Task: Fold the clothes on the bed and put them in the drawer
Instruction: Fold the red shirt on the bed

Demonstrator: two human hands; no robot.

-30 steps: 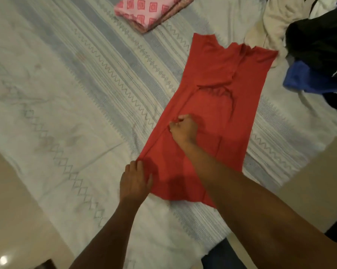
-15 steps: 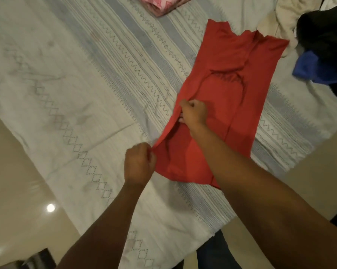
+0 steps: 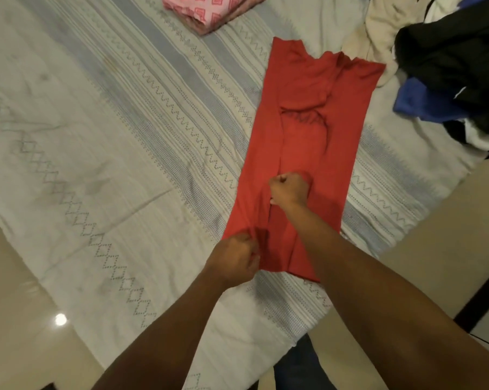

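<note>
Fingers (image 3: 251, 250) clenched on red shirt (image 3: 316, 142) lying flat on bed (image 3: 97, 136), left hand (image 3: 232, 260) pinching its near hem, right hand (image 3: 289, 190) its folded-in side, seemingly pulling that fold straight before halving.

Matt red cloth shirt (image 3: 308, 153)

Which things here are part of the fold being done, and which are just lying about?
In the job:
red shirt, flat on the bedspread
left hand, gripping its near corner
right hand, gripping its folded edge farther up

Lying about:
pink folded cloth
heap of unfolded clothes, beside the shirt, no hand on it
</note>
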